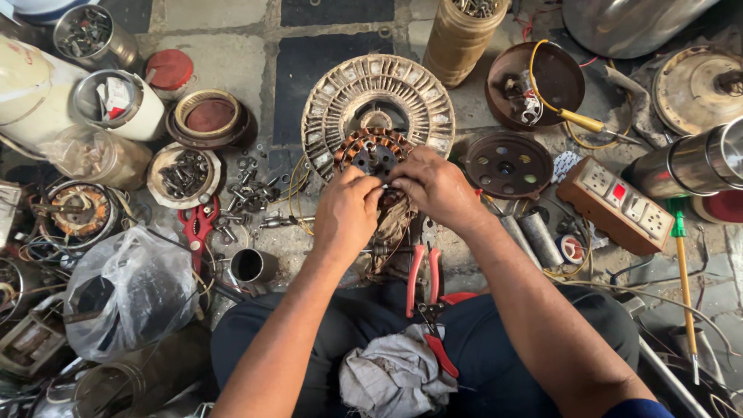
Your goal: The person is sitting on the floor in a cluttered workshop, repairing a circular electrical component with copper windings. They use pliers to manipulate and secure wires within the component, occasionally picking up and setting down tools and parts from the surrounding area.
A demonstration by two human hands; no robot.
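Observation:
My left hand (346, 213) and my right hand (435, 188) meet over a copper-wound motor stator (371, 152) on the floor in front of me. The fingertips of both pinch thin wire at the stator's near edge. A tangle of loose copper wire (393, 228) hangs below the hands. Behind the stator lies a round, ribbed, cream-coloured motor housing (378, 91). Red-handled pliers (424, 272) lie by my right forearm, and a grey rag (396, 373) rests on my lap.
A brown switchboard with sockets (619, 203) lies right, beside a green-handled screwdriver (684, 285) and a dark round cover (508, 164). At left are tins of screws (184, 175), loose bolts (248, 193), red snips (196, 226), a plastic bag (128, 290) and another wound stator (77, 210).

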